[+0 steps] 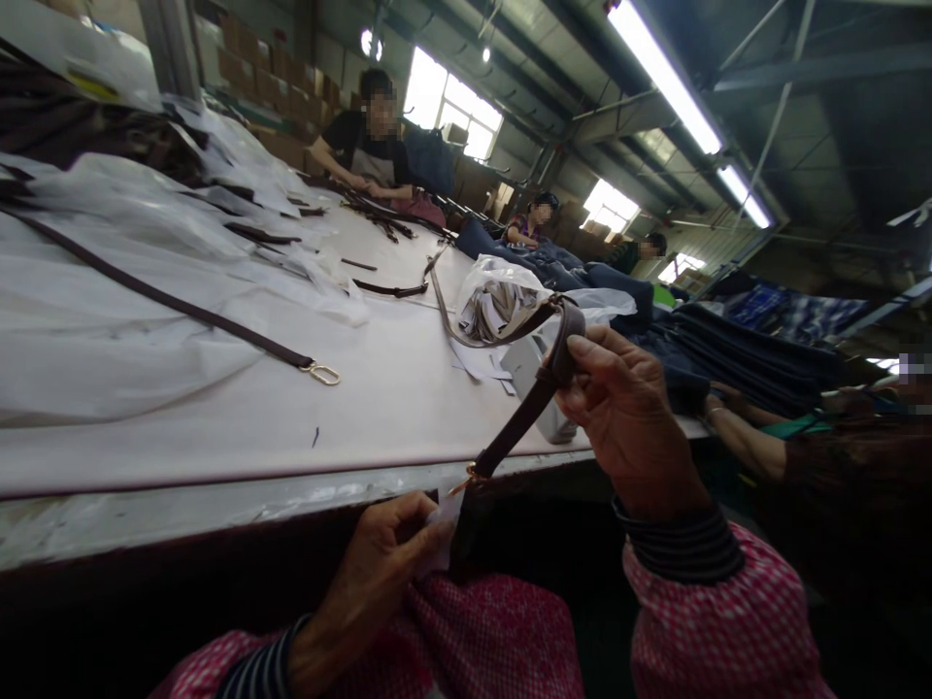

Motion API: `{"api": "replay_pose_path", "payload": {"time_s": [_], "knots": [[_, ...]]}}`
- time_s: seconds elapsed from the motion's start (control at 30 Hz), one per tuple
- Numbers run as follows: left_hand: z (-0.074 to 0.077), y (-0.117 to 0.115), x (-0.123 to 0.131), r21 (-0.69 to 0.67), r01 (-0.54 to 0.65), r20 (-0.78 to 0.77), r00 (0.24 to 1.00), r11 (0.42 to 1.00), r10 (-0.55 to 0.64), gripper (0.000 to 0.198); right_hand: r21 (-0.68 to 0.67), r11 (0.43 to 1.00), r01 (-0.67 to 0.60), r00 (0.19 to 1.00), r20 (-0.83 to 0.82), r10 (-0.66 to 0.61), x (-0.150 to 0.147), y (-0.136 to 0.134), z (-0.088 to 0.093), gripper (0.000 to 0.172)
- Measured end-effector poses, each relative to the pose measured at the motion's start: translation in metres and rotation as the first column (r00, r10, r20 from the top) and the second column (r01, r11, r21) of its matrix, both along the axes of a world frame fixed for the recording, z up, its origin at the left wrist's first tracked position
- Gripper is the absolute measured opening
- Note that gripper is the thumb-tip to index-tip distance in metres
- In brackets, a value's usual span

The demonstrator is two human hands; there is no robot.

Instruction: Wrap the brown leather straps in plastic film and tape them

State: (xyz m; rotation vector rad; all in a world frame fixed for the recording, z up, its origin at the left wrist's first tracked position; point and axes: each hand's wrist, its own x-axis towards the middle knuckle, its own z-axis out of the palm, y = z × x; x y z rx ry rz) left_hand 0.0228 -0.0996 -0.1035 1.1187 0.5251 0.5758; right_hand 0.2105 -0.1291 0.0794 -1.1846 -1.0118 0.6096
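Observation:
A dark brown leather strap [518, 427] hangs across the table's front edge, looped at its upper end. My right hand [618, 408] pinches that upper loop between thumb and fingers. At the strap's lower end is a gold-coloured metal clasp [466, 476]. My left hand [385, 563] is closed on a small piece of white paper or film [446, 529] at the clasp; how far the paper wraps the metal is hidden by my fingers. From the upper loop the strap seems to run back over the table.
On the white table [218, 437] lie another brown strap [160, 296] with a gold oval ring [324, 375], clear plastic sheeting [131, 233] and a bag of paper slips [499, 306]. Dark blue fabric [743, 354] is piled at right. Several people work nearby, one person's arm [749, 437] close at right.

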Motion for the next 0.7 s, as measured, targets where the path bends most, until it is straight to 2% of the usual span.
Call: {"api": "replay_pose_path", "payload": {"time_s": [0.07, 0.2, 0.27, 0.43, 0.57, 0.7], "knots": [[0.002, 0.004, 0.000, 0.033, 0.025, 0.000, 1.000, 0.999, -0.025, 0.037, -0.005, 1.000, 0.006, 1.000, 0.000, -0.006, -0.001, 0.000, 0.000, 0.019], [0.013, 0.016, -0.001, 0.222, 0.063, -0.054, 0.997, 0.973, -0.052, 0.028, 0.010, 1.000, 0.028, 1.000, -0.007, -0.028, -0.001, 0.001, 0.001, 0.020], [0.021, 0.019, -0.001, 0.245, 0.105, -0.037, 0.994, 0.964, -0.099, 0.025, 0.027, 0.999, 0.030, 0.999, -0.017, -0.030, 0.000, 0.001, 0.001, 0.021], [0.035, 0.019, 0.003, 0.055, 0.211, 0.063, 0.975, 0.976, -0.214, 0.036, 0.063, 0.998, 0.007, 0.999, -0.046, -0.005, 0.000, -0.005, -0.001, 0.023], [0.034, 0.018, 0.008, -0.071, 0.247, 0.149, 0.961, 0.966, -0.235, 0.034, 0.082, 0.996, -0.020, 0.997, -0.066, 0.026, 0.000, -0.010, -0.004, 0.024], [0.036, 0.019, 0.011, -0.110, 0.264, 0.196, 0.951, 0.958, -0.240, 0.029, 0.096, 0.994, -0.046, 0.997, -0.058, 0.052, 0.001, -0.013, -0.004, 0.023]]}}
